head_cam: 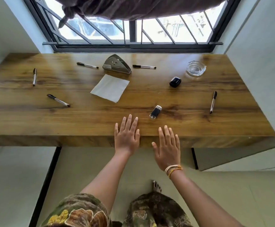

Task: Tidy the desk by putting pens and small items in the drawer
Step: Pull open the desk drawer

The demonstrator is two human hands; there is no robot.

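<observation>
Several black-capped pens lie scattered on the wooden desk (35, 118): one at the far left (34, 76), one at the near left (58, 100), two at the back (87, 65) (144, 67) and one at the right (213, 102). A small black lighter (155, 112) lies near the front edge, and a small black case (175, 81) sits further back. My left hand (127, 136) is flat and open at the desk's front edge, holding nothing. My right hand (167, 148) hovers open beside it, below the edge. The desk's front panel (84, 141) shows no open drawer.
A metal napkin holder (116, 64) stands at the back centre with a white napkin (110, 87) lying before it. A glass ashtray (196, 68) sits back right. A barred window (133, 30) runs behind the desk; walls close both sides.
</observation>
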